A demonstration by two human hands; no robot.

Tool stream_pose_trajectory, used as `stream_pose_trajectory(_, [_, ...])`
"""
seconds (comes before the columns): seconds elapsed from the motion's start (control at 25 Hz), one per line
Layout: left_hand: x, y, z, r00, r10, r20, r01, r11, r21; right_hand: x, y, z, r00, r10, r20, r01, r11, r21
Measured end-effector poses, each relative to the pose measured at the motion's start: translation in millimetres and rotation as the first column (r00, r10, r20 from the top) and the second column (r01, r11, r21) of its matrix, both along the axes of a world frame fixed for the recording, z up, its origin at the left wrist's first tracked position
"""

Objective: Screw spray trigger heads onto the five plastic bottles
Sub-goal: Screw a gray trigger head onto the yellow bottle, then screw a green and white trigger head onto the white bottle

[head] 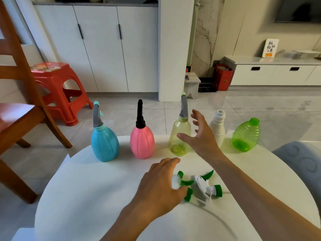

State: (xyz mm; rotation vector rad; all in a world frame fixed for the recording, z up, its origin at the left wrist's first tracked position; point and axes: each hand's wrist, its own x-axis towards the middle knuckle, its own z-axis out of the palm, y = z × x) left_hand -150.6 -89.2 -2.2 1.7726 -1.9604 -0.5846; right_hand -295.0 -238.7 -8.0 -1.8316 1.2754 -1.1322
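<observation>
My left hand rests fingers-down on two loose white-and-green plastic trigger heads at the round white table's 6 o'clock. My right hand, fingers spread wide, hovers before the uncapped white plastic bottle at 1 o'clock.

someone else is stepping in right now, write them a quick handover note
Left hand: resting on the loose trigger heads near the table front, fingers on one green collar, not lifting it.
Right hand: open, empty, in the air between the yellow bottle and the white bottle.
Done: blue bottle, pink bottle and yellow bottle carry heads.
Left: white bottle, neck open, and green bottle, which has no trigger head; two green-and-white heads lie ready.
</observation>
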Motion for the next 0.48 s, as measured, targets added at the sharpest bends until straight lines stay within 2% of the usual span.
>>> stream_pose_trajectory(0.16, [0, -3, 4, 0.998, 0.037, -0.052, -0.04, 0.997, -0.065, -37, 14, 0, 0.967, -0.23, 0.109, 0.25, 0.939, -0.236])
stream_pose_trajectory(0.24, [-1, -2, 6, 0.995, 0.062, -0.081, -0.068, 0.995, -0.077, -52, 7, 1, 0.869, -0.432, 0.241, 0.477, 0.861, -0.176])
stream_pose_trajectory(0.28, [-1, -1, 7, 0.992, 0.072, -0.1, -0.08, 0.994, -0.077, -57, 0, 0, 0.823, -0.514, 0.243, 0.549, 0.829, -0.104])
stream_pose_trajectory(0.32, [-1, -1, 7, 0.99, 0.084, -0.116, -0.093, 0.993, -0.078, -61, -8, -2, 0.816, -0.552, 0.172, 0.564, 0.825, -0.026])
stream_pose_trajectory(0.4, [-2, -1, 8, 0.986, 0.103, -0.132, -0.114, 0.99, -0.079, -67, -21, -11, 0.876, -0.482, -0.019, 0.482, 0.871, 0.095])
stream_pose_trajectory(0.48, [-3, -3, 8, 0.982, 0.117, -0.145, -0.13, 0.988, -0.085, -69, -32, -16, 0.928, -0.369, -0.044, 0.371, 0.917, 0.148])
